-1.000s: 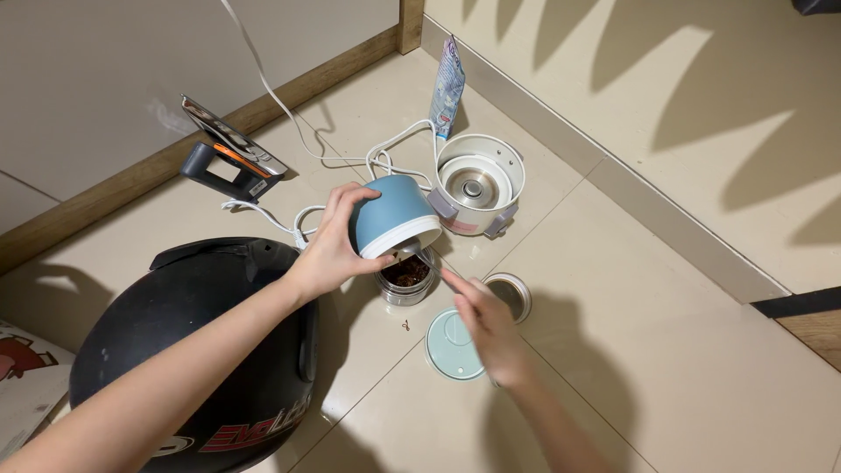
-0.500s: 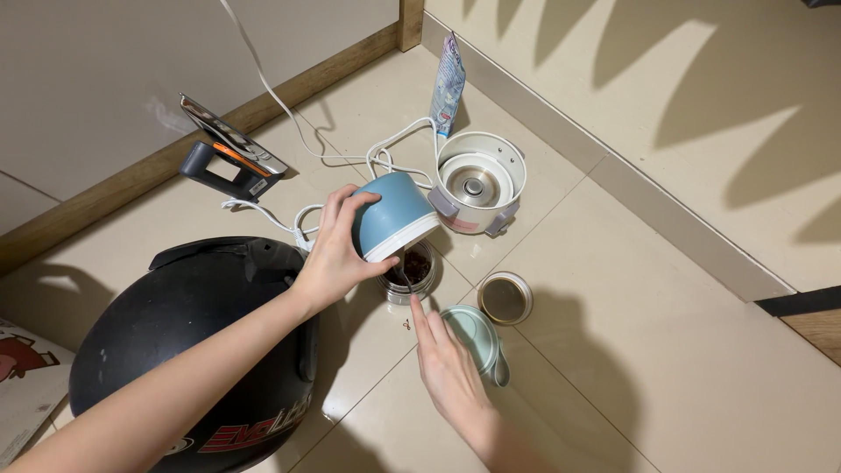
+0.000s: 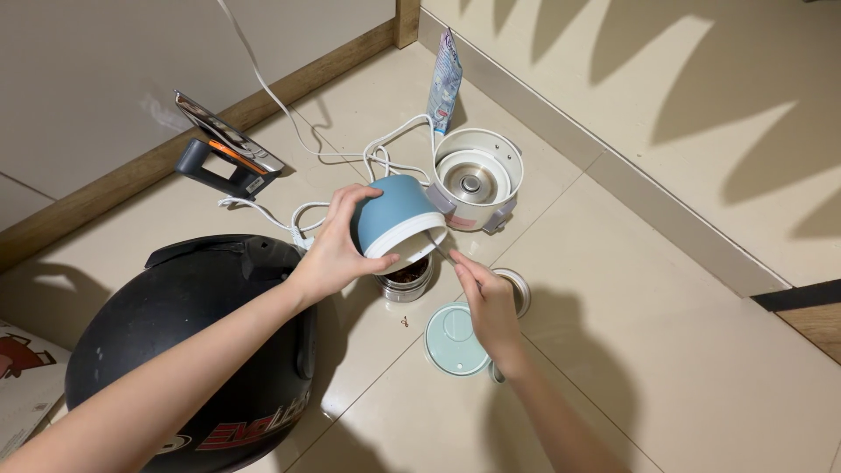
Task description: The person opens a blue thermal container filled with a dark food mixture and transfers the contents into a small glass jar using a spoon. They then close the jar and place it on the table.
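Blue pot (image 3: 396, 219) is gripped by the left hand (image 3: 337, 250), tipped mouth-down over the steel tin (image 3: 405, 278) so contents drop in; right hand (image 3: 487, 302) fingers pinch a thin utensil at its rim.

Warm, fairly bright light; spiky shadows on the wall (image 3: 701, 105); sharp focus.

steel tin (image 3: 405, 282) half hidden; helmet (image 3: 201, 350) cut off
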